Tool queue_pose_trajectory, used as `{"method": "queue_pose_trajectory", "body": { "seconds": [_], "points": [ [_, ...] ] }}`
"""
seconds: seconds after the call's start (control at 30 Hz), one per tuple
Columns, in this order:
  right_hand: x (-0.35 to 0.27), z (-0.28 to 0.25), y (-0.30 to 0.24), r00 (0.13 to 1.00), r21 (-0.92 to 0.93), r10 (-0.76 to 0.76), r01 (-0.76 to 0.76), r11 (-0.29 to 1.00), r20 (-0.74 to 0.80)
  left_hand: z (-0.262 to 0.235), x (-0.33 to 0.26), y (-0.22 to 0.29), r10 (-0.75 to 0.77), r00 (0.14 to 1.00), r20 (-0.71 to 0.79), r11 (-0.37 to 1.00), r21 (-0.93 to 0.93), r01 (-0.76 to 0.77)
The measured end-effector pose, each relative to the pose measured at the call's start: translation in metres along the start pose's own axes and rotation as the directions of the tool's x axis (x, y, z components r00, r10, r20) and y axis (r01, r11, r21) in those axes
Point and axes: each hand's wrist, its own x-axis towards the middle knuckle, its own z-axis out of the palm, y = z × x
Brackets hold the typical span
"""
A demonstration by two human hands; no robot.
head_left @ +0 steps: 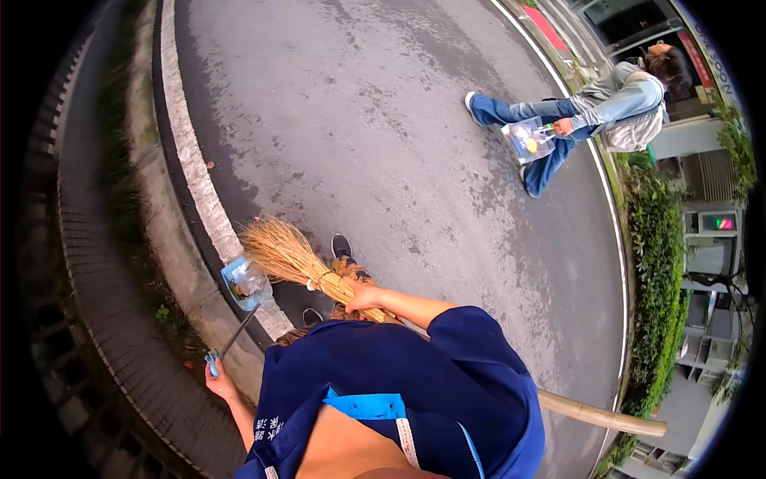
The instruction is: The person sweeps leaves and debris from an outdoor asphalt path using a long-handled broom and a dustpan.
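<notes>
Straw broom: bristle head over the asphalt road by the curb, pole running back past the body. Right hand wrapped tight round its neck, just behind the binding. Left hand clenched on the dustpan handle (pan sits just left of the bristles). A passer-by walks well apart.

A clear plastic bag with yellow and orange contents hangs from a passer-by's hand at upper right. Behind, a red sign lies by the road edge. A small screen glows red and green at right.
</notes>
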Motion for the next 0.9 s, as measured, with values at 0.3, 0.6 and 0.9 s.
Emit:
{"method": "queue_pose_trajectory", "body": {
  "seconds": [0.3,0.6,0.9],
  "points": [
    [0.087,-0.146,-0.089,0.995,-0.595,-0.021,-0.040,0.802,-0.096,0.018,-0.021,0.115,-0.091,0.988,-0.123,0.962,0.246,0.119],
    [0.107,-0.175,-0.245,0.988,-0.810,-0.098,-0.038,0.585,-0.117,0.041,0.004,0.085,-0.194,0.956,-0.218,0.970,0.102,0.220],
    [0.138,-0.135,-0.286,0.971,-0.791,-0.239,0.133,0.597,-0.017,0.084,0.094,0.109,-0.212,0.961,-0.177,0.965,0.114,0.234]
  ]
}}
